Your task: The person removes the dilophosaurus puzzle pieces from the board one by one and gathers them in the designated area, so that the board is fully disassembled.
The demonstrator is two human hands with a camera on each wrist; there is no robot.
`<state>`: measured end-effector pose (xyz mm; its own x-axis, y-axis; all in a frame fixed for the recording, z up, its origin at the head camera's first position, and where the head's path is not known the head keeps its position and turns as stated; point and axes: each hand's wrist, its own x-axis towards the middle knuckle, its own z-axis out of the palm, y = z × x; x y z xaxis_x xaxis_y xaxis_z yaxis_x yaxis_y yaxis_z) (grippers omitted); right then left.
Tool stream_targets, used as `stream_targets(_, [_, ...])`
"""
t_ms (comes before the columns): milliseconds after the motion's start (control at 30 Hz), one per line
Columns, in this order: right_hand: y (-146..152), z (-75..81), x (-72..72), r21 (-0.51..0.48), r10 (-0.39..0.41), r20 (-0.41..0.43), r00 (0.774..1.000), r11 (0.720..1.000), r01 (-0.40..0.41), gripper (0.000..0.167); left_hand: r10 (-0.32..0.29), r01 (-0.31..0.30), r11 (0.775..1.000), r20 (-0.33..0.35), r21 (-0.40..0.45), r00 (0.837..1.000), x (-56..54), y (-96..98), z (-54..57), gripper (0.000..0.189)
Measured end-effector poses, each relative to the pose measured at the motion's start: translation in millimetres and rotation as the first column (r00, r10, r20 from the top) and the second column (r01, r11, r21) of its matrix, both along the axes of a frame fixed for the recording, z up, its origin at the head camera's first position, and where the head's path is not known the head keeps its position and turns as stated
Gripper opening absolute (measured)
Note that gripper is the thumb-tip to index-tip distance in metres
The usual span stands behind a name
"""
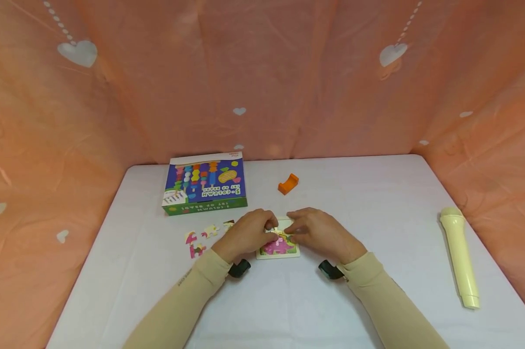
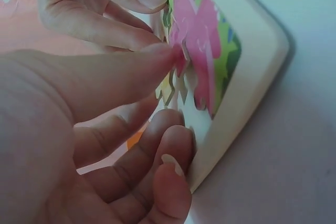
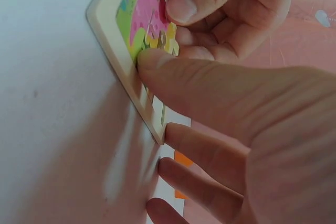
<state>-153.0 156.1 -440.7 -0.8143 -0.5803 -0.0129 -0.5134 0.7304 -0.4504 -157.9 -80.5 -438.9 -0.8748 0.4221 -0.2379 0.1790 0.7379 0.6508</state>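
Observation:
A small jigsaw puzzle board [image 1: 278,256] with a pale raised frame lies between the hands, its near part filled with a pink animal on green. My left hand [image 1: 250,231] pinches a tilted pink puzzle piece [image 2: 181,59] over the board, thumb on top; its other fingers curl at the frame. My right hand [image 1: 322,233] holds the board at the other side. The right thumb presses on the fitted pieces near the yellow part [image 3: 160,40], while the fingertips [image 3: 170,132] reach the frame's outer corner. Part of the picture is hidden under the fingers.
Several loose puzzle pieces [image 1: 197,250] lie left of the board. Behind them stands a blue and green bead-set box [image 1: 205,186]. An orange curved block [image 1: 288,184] sits beyond the board, and a pale yellow tube-like object [image 1: 460,261] lies at the table's right side.

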Motion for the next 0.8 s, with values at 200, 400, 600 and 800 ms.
stream_targets(200, [-0.9,1.1,0.0,0.003,0.004,0.004,1.0,1.0,-0.004,0.021,0.016,-0.017,0.998,0.006,0.056,1.0,-0.9,-1.9,0.0,0.012])
stream_targets(400, [-1.1,1.9,0.3,0.003,-0.007,0.026,1.0,1.0,0.007,0.022,0.017,-0.017,0.996,0.001,0.086,1.0,-1.8,-3.4,-2.2,0.011])
stream_targets(600, [-0.9,2.2,0.5,0.001,-0.014,0.034,0.999,1.0,0.014,0.022,0.027,-0.033,0.989,0.041,0.146,0.999,-2.6,-4.6,-3.6,0.011])
stream_targets(800, [-0.7,2.5,0.3,-0.004,-0.02,0.04,0.999,1.0,0.02,0.022,0.024,-0.033,0.984,0.057,0.172,0.998,-4.3,-5.2,-3.1,0.01])
